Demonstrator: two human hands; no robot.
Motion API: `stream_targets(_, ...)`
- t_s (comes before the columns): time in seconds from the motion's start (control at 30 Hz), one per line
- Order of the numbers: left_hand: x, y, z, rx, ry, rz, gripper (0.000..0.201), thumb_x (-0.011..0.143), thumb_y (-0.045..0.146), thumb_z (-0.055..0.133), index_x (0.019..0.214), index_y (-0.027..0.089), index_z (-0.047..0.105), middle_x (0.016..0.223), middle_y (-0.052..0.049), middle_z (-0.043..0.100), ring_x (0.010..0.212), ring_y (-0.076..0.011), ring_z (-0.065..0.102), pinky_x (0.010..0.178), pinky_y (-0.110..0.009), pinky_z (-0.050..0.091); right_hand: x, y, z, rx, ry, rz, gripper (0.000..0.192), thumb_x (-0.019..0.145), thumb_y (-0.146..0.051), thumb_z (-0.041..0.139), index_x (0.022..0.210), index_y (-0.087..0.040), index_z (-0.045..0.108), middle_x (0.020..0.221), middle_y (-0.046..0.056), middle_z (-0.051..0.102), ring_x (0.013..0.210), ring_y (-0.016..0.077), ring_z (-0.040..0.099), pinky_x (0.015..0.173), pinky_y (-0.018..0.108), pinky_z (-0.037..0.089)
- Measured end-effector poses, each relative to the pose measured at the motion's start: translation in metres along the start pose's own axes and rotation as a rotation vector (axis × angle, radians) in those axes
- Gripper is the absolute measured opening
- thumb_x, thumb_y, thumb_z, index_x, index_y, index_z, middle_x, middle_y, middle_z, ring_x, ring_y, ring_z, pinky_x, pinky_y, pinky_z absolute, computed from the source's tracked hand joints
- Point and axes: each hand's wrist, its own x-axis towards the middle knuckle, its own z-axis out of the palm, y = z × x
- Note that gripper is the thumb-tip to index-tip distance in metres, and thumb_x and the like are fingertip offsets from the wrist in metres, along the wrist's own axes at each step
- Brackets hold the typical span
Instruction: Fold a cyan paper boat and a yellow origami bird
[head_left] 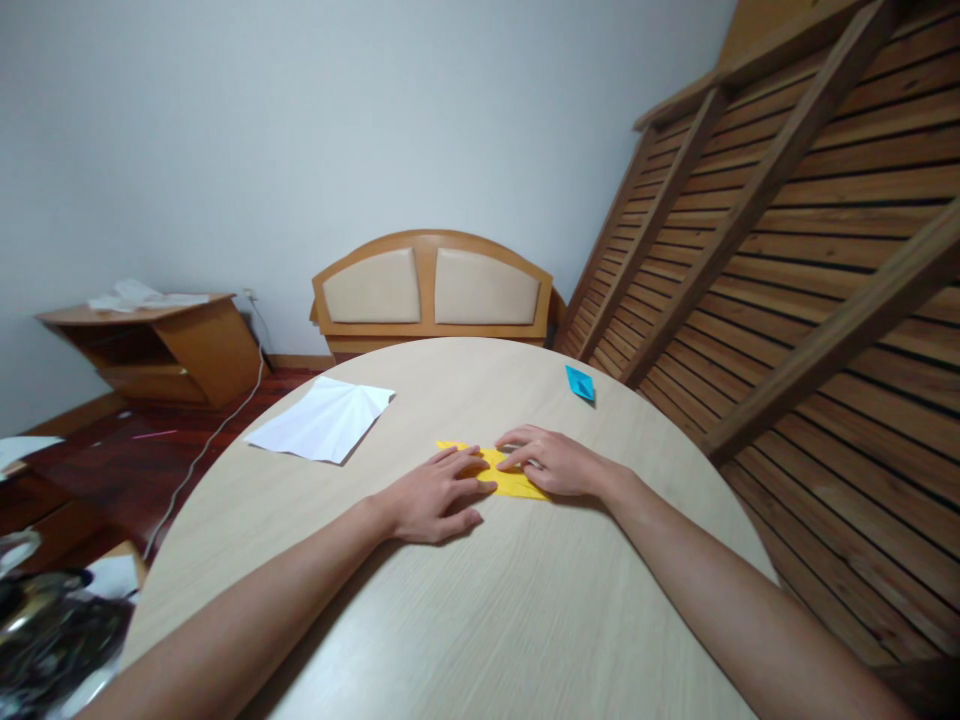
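Observation:
A piece of yellow paper (pixel 514 484), apparently folded, lies flat on the round table. My left hand (pixel 442 495) rests palm down with its fingers spread, the fingertips over the left part of the paper. On the other side, my right hand (pixel 559 462) has its fingers bent a little and apart, the index finger and thumb touching the paper's right part. Both hands hide some of the paper, including most of its left side and its right end.
A creased white sheet (pixel 322 420) lies at the table's left, and a small folded blue paper piece (pixel 580 383) at the back right. Wooden slats (pixel 795 280) lean along the right. Beyond the round table (pixel 480 620) stand a headboard (pixel 431 285) and a low desk (pixel 180 350).

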Motion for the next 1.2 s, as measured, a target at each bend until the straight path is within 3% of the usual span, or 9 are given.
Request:
stream_targets(0.17, 0.001, 0.002, -0.001, 0.025, 0.012, -0.002, 0.045, 0.093, 0.037, 0.053, 0.135, 0.023, 0.056, 0.135, -0.015, 0.053, 0.126, -0.0305, 0.05, 0.112, -0.051, 0.036, 0.003, -0.003, 0.003, 0.01, 0.021, -0.025, 0.05, 0.073, 0.0, 0.047, 0.106, -0.022, 0.076, 0.122, 0.006, 0.068, 0.114, 0.0203, 0.059, 0.103, 0.036, 0.045)
stream_targets(0.37, 0.002, 0.001, 0.001, 0.02, 0.049, -0.027, 0.04, 0.093, 0.033, 0.051, 0.131, 0.02, 0.058, 0.128, -0.014, 0.056, 0.117, -0.0282, 0.054, 0.103, -0.045, 0.044, 0.006, -0.007, 0.004, 0.051, 0.085, -0.083, 0.043, 0.074, 0.001, 0.046, 0.098, -0.019, 0.075, 0.107, 0.006, 0.073, 0.102, 0.0194, 0.063, 0.096, 0.035, 0.048)
stream_targets(0.8, 0.002, 0.001, 0.001, 0.041, 0.044, -0.045, 0.04, 0.093, 0.03, 0.051, 0.132, 0.021, 0.057, 0.135, -0.012, 0.056, 0.123, -0.0283, 0.051, 0.107, -0.047, 0.041, 0.002, -0.003, 0.001, 0.0, 0.112, 0.013, 0.037, 0.073, 0.0, 0.046, 0.095, -0.017, 0.069, 0.093, 0.006, 0.071, 0.088, 0.0191, 0.062, 0.082, 0.031, 0.048)
stream_targets(1.0, 0.003, -0.001, 0.003, -0.004, 0.081, -0.05, 0.038, 0.093, 0.029, 0.051, 0.129, 0.02, 0.057, 0.133, -0.011, 0.058, 0.121, -0.0263, 0.053, 0.106, -0.044, 0.042, 0.004, -0.01, 0.004, 0.008, 0.103, -0.018, 0.015, 0.083, -0.018, 0.06, 0.095, -0.019, 0.068, 0.094, 0.006, 0.071, 0.09, 0.0203, 0.063, 0.083, 0.032, 0.048)
stream_targets(1.2, 0.005, -0.005, 0.006, -0.059, 0.124, -0.069, 0.033, 0.094, 0.028, 0.052, 0.125, 0.02, 0.06, 0.129, -0.01, 0.063, 0.12, -0.0241, 0.056, 0.105, -0.042, 0.044, 0.006, -0.016, 0.009, 0.037, 0.087, -0.067, 0.016, 0.08, -0.029, 0.071, 0.094, -0.02, 0.07, 0.098, 0.006, 0.072, 0.094, 0.0213, 0.064, 0.086, 0.033, 0.049)
